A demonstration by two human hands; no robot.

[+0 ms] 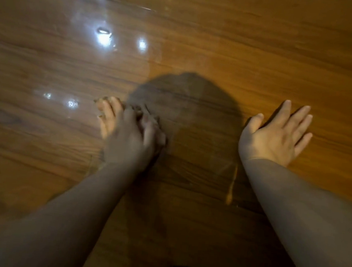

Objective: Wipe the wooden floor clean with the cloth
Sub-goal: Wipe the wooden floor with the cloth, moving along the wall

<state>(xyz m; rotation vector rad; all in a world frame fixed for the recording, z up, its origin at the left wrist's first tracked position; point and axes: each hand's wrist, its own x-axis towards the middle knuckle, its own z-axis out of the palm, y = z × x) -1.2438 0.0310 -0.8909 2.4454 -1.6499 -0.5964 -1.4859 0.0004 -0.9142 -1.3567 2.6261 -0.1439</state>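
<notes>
Wooden floor (265, 45) is noted with a wet sheen (82, 44) over its left part. Right hand (278, 136) is laid flat on dry boards, fingers spread, nothing held; left hand (131, 137) is blurred, so its grip cannot be told. Brown cloth (100, 101) is glimpsed only at the left fingertips, the sheen lying just beyond them to the left.
</notes>
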